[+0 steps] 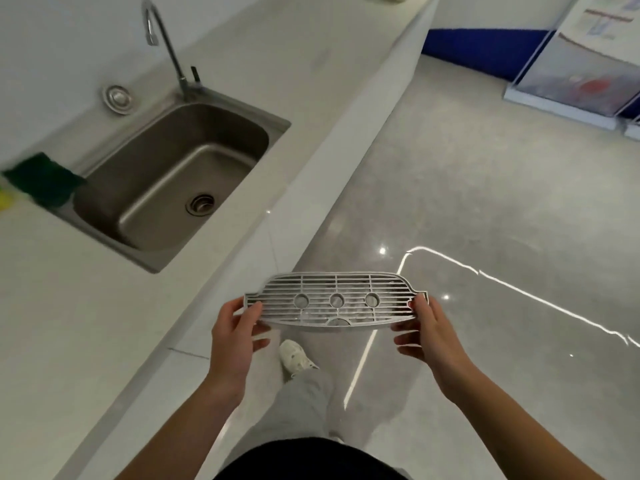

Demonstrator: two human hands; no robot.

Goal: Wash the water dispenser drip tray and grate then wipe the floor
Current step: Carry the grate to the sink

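I hold a grey drip tray with its slotted grate point(336, 299) on top, level, above the glossy floor point(485, 220). The grate has three round holes in a row. My left hand point(235, 337) grips the tray's left end, thumb on top. My right hand point(429, 334) grips the right end the same way. The steel sink point(114, 161) lies to the upper left, set in a pale counter, with nothing in its basin. Its curved tap point(162, 39) stands at the back.
A dark green sponge point(45, 178) rests on the sink's left rim, something yellow beside it. The counter edge point(311, 188) runs diagonally between me and the sink. My shoe point(294, 356) and leg are below the tray. A clear display stand point(575, 77) sits at the far right.
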